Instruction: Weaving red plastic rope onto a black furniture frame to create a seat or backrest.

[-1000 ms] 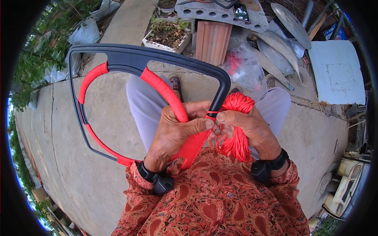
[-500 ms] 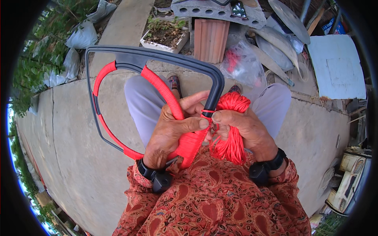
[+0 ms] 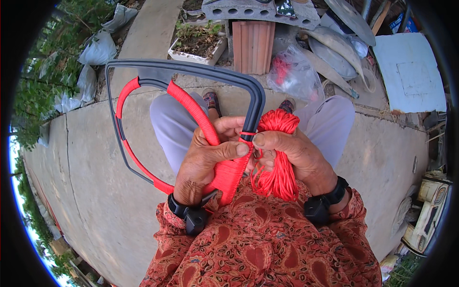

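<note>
A dark grey looped frame [image 3: 217, 70], partly wrapped in red cord, stands tilted over my lap. My left hand [image 3: 203, 155] is closed around its red-wrapped section [image 3: 228, 176], with the thumb pressed on the wrapping. A bundle of red cord [image 3: 281, 165] hangs in my right hand [image 3: 299, 155]. That hand's thumb and forefinger pinch at the frame's bar, beside a single red turn of cord [image 3: 247, 133] just above the dense wrapping. Some right fingertips are hidden behind the bar and the bundle.
My knees in pale trousers frame the work. Ahead are a hollow concrete block [image 3: 260, 14] with a phone [image 3: 285, 8] on it, a brown ridged tile [image 3: 252, 47], a planter box [image 3: 198, 52], and a clear plastic bag [image 3: 296, 74]. A light-blue board [image 3: 410, 71] lies at right.
The frame's upper right corner has shifted slightly left and down. The cord bundle and my right hand have moved a little left. Both hands keep their hold.
</note>
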The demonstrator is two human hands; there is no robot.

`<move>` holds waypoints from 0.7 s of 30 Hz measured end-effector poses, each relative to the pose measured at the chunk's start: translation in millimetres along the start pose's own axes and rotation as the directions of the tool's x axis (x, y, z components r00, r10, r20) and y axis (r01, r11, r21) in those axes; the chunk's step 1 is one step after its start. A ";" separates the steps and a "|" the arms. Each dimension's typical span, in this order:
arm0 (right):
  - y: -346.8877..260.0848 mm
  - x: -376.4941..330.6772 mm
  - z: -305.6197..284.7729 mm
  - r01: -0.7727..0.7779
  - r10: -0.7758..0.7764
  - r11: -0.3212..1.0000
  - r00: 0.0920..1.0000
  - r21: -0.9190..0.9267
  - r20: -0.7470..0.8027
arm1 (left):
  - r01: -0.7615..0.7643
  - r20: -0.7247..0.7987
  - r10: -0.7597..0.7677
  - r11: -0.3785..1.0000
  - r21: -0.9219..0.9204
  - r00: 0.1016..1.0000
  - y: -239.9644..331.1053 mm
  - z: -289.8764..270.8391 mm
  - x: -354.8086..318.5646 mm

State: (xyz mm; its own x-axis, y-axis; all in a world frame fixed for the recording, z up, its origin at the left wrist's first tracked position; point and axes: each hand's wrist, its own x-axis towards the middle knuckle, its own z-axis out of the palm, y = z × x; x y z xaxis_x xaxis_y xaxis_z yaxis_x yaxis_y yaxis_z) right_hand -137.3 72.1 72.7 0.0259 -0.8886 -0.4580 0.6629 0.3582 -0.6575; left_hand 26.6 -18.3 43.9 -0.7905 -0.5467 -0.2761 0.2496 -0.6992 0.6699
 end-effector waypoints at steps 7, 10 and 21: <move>8.8 2.0 -1.1 0.023 -0.024 1.000 1.000 0.014 0.012 | 0.050 0.084 -0.040 0.992 -0.115 0.996 2.7 -2.1 -2.8; 9.8 3.3 -4.7 0.052 -0.052 0.998 0.999 -0.029 -0.001 | 0.066 0.027 -0.063 0.990 -0.124 0.998 3.1 -1.4 -2.4; 7.0 -12.5 -20.2 0.285 -0.322 0.938 0.927 -0.196 -0.192 | 0.006 -0.064 -0.010 0.998 -0.070 0.998 -0.2 -10.5 2.9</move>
State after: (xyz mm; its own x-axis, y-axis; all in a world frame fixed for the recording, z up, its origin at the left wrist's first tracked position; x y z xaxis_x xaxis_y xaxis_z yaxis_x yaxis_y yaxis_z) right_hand -148.1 91.5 61.7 -0.3326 -0.8842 -0.3280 0.4826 0.1393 -0.8647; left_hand 30.1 -24.6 35.7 -0.7555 -0.5680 -0.3264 0.2837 -0.7327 0.6186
